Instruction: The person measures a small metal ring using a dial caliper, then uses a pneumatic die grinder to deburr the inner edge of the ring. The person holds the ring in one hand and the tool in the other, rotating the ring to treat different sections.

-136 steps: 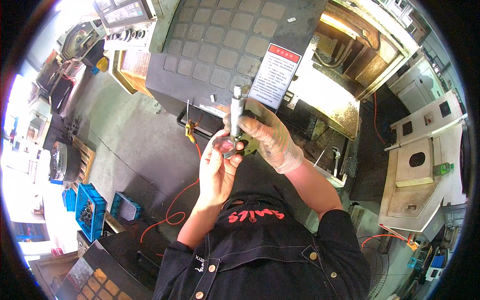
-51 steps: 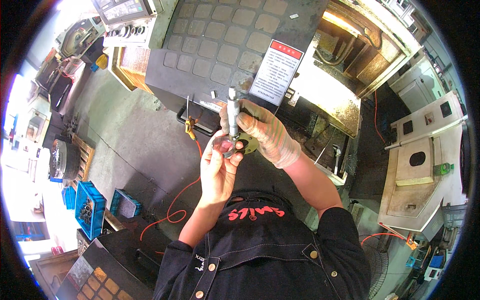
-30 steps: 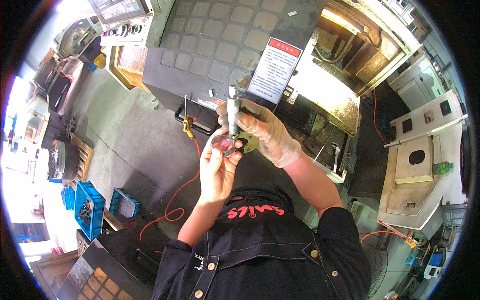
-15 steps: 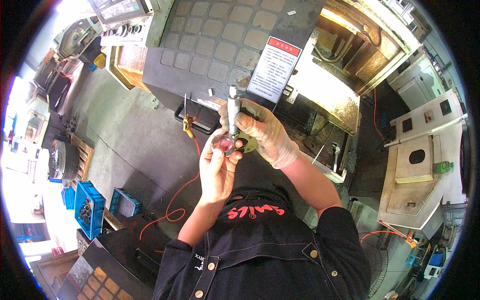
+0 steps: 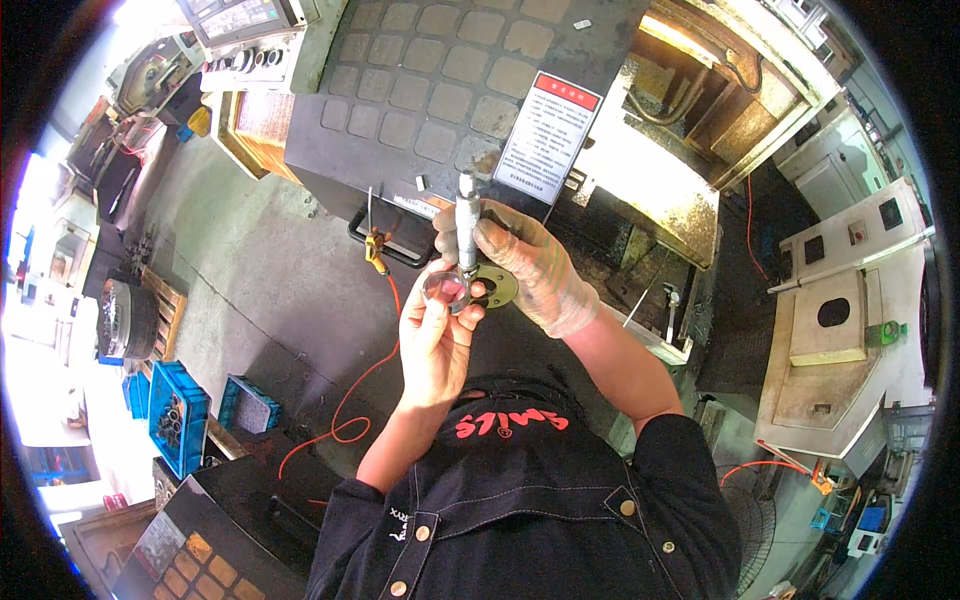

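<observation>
A: Metal catches the light between the two hands. What is it?

B: 1 small round ring-like part [image 5: 447, 288], shiny, pinched by the bare left hand [image 5: 437, 335]. Thumb and fingers are closed on its rim, so its faces stay uncovered.

A: And the other hand?

B: The gloved right hand [image 5: 525, 270] is wrapped around 1 slim measuring tool [image 5: 467, 225], a micrometer by the look of it, with its barrel standing upright above the fingers. Its lower end meets the shiny part, and a dull round frame piece [image 5: 497, 286] shows just beside it. My guess is the upright hold keeps the barrel's scale turned toward the person's eyes.

A: Why so high, not on a bench?

B: Both hands are raised in front of the chest, over the concrete floor [image 5: 255, 265], probably to bring the part close under the head and into the light.

A: What else is around?

B: 1 dark machine cabinet [image 5: 440, 80] ahead carries 1 white notice with a red header [image 5: 548, 135]. 1 orange hose [image 5: 350, 400] trails across the floor to a yellow nozzle [image 5: 375, 243] hung on the cabinet front. To the left are 2 blue crates [image 5: 178, 415], 1 holding dark round parts as far as I can tell.

A: Any other people?

B: 0 in view.
</observation>
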### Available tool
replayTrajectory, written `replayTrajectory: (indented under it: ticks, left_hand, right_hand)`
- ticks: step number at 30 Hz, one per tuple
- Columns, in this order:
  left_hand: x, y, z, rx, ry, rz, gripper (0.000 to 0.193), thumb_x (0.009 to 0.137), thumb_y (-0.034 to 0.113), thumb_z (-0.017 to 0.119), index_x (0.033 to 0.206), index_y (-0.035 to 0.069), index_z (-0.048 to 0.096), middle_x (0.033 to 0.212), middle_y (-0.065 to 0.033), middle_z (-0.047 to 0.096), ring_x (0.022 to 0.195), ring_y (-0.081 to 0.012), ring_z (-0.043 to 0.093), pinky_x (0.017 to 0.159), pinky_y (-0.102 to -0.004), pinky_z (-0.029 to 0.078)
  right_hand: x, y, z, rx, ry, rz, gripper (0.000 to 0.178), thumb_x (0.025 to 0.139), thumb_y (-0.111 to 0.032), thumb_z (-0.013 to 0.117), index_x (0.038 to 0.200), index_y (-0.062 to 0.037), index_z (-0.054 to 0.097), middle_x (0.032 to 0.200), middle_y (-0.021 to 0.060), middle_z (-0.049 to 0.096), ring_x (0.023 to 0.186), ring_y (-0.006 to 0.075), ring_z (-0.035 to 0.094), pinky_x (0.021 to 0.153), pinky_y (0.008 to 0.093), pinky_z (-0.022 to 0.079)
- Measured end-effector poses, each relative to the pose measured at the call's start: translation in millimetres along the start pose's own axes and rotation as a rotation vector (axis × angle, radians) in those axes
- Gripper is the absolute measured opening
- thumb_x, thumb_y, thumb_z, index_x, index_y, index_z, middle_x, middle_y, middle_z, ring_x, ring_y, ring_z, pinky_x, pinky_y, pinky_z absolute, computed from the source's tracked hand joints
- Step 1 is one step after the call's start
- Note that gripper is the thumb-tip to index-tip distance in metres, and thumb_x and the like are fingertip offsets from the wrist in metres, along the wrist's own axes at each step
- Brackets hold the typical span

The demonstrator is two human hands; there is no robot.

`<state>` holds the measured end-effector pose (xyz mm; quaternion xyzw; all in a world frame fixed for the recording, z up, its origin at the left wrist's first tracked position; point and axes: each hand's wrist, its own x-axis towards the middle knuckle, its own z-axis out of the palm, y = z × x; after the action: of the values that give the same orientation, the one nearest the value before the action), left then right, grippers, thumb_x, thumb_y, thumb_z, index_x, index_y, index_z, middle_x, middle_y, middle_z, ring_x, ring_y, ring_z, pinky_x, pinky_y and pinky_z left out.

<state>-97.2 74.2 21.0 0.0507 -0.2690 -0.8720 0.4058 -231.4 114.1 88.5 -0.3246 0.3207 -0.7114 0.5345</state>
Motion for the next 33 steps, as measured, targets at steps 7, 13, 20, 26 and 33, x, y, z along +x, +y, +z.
replayTrajectory:
  ticks: [7, 13, 20, 26, 33]
  left_hand:
    - [-1.6, 0.7, 2.9, 0.009, 0.013, -0.007, 0.051, 0.085, 0.023, 0.067, 0.124, -0.001, 0.046, 0.102, -0.0074, 0.059, 0.099, -0.0259, 0.057, 0.074, -0.0279, 0.051]
    - [-2.1, -0.3, 2.5, 0.005, 0.024, -0.007, 0.049, 0.085, 0.023, 0.067, 0.123, -0.001, 0.047, 0.103, -0.0078, 0.059, 0.099, -0.0262, 0.057, 0.073, -0.0280, 0.052]
    - [-1.4, 0.0, 2.6, 0.007, 0.016, -0.012, 0.049, 0.086, 0.023, 0.066, 0.124, -0.001, 0.047, 0.103, -0.0083, 0.060, 0.099, -0.0257, 0.057, 0.074, -0.0279, 0.052]
    - [-1.3, -0.1, 4.5, 0.021, 0.029, -0.006, 0.050, 0.086, 0.024, 0.065, 0.124, 0.000, 0.046, 0.103, -0.0074, 0.059, 0.099, -0.0253, 0.058, 0.075, -0.0280, 0.052]
    - [0.9, -3.0, 5.4, 0.041, 0.017, 0.000, 0.048, 0.086, 0.024, 0.066, 0.124, 0.001, 0.046, 0.102, -0.0070, 0.060, 0.097, -0.0244, 0.058, 0.074, -0.0278, 0.051]
  right_hand:
    - [-0.5, 0.5, -1.7, -0.038, 0.013, 0.003, 0.037, 0.090, -0.028, 0.061, 0.114, -0.0015, 0.058, 0.098, 0.0043, 0.062, 0.084, 0.0097, 0.058, 0.068, 0.0205, 0.048]
    - [-0.2, 1.2, -3.9, -0.038, -0.002, -0.006, 0.039, 0.086, -0.029, 0.066, 0.113, -0.0020, 0.058, 0.094, 0.0032, 0.062, 0.083, 0.0089, 0.057, 0.067, 0.0202, 0.048]
    - [3.2, 2.8, -6.1, -0.086, 0.011, -0.023, 0.042, 0.082, -0.031, 0.070, 0.111, -0.0022, 0.058, 0.092, 0.0018, 0.061, 0.081, 0.0085, 0.057, 0.067, 0.0205, 0.047]
    - [1.7, -1.8, -4.8, -0.049, 0.007, 0.015, 0.043, 0.082, -0.030, 0.070, 0.112, -0.0022, 0.058, 0.092, 0.0020, 0.061, 0.082, 0.0091, 0.057, 0.069, 0.0214, 0.048]
    - [2.1, -0.2, -12.0, 0.002, 0.006, 0.019, 0.042, 0.081, -0.028, 0.071, 0.112, -0.0017, 0.059, 0.093, 0.0033, 0.063, 0.083, 0.0100, 0.058, 0.072, 0.0233, 0.049]
